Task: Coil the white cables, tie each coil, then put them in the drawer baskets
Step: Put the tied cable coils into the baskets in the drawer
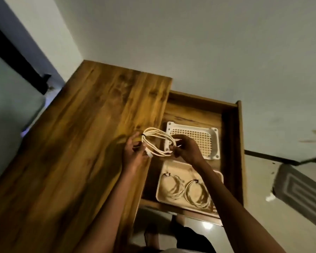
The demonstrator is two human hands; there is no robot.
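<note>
A wooden desk top (77,143) filled the left of the view under a plain pale wall, and an open drawer (232,143) stood out from its right edge. At that edge a coiled white cable (158,143), bound at its far-left bend by a dark tie (144,135), was held up between both hands. The left hand (134,154) was closed on the coil's left side, fingers pinched around the strands. The right hand (185,148) was closed on the coil's right end, where a plug seemed to be gripped, though this could not be made out for certain. The coil's long axis ran left to right, from the desk edge out over the drawer. Just right of the right hand, in the drawer's far half, a white lattice basket (214,141) lay with nothing in it. In the near half a beige tray basket (160,190) already carried two tied coils (186,190). The lattice basket was judged the likelier target, with the right hand nearer to it.
</note>
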